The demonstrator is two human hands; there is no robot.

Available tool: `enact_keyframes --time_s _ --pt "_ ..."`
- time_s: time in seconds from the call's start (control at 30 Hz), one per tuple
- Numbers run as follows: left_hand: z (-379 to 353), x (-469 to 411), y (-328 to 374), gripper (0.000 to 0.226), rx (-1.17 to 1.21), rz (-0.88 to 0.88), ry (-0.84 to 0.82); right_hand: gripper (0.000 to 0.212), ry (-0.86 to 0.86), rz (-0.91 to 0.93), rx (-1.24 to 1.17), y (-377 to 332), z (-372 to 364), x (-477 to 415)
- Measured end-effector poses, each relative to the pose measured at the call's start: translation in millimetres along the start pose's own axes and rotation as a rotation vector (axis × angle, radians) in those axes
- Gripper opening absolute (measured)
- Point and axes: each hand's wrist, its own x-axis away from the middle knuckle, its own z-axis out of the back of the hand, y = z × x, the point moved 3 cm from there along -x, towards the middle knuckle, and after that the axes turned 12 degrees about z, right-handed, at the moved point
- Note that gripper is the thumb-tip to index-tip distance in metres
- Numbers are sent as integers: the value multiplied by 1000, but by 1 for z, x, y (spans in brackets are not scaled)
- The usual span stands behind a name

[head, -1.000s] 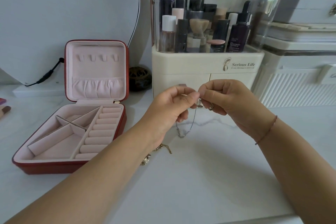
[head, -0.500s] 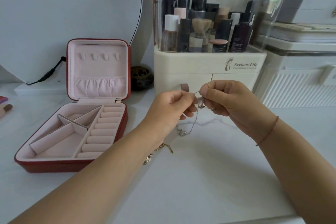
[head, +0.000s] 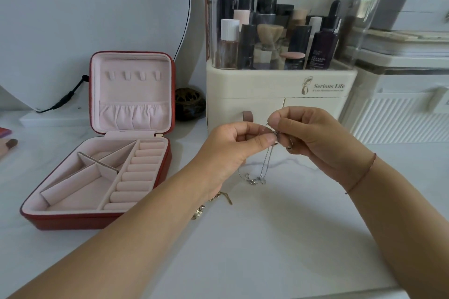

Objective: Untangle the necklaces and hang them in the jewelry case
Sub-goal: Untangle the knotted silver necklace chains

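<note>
Left hand (head: 233, 150): thumb and forefinger pinch the silver necklace (head: 266, 160) at its snarl; the other fingers curl underneath.
Right hand (head: 313, 138): pinches the same chain, its fingertips touching the left hand's, thumb on top.
Silver necklace: held up between both hands in front of the cosmetics organizer (head: 279, 102). Two strands hang from the pinch, and the clasp end reaches the table (head: 267, 238); I cannot tell whether it rests there or hangs just above.
Gold necklace (head: 218, 198): lies on the table under the left wrist, partly hidden by the forearm. Whether it is caught up with the silver one cannot be seen.
Jewelry case (head: 97, 219): open and well to the left of the hands, with the lid upright. Its four hooks (head: 132, 75) are bare, so nothing is hung yet.
Step in hand: probably teasing the knot loose; hanging comes later.
Risk, tightening: pulling the two pinches apart would likely cinch the knot rather than free it.
Risk, breakage: the chain looks very fine, so a sharp tug could snap a link.
Risk, re-tangling: the dangling strands may swing onto the gold necklace and snag.
Risk, forearm: a sliding left arm could drag the gold necklace along the table.
</note>
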Motion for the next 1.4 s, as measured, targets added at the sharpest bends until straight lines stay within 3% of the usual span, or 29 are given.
enact_keyframes --time_s 0.3,0.87,1.2,1.4 --pt "1 1 2 7 -47 -5 27 7 -14 -2 -8 1 -1 0" --pt "2 -2 -1 12 -68 -72 29 23 -28 -16 -23 0 -3 0" --pt "3 -3 0 5 -53 -2 9 30 -86 -35 -18 1 1 -1" --pt "4 -2 2 17 -62 -14 48 10 -128 11 177 2 -1 1"
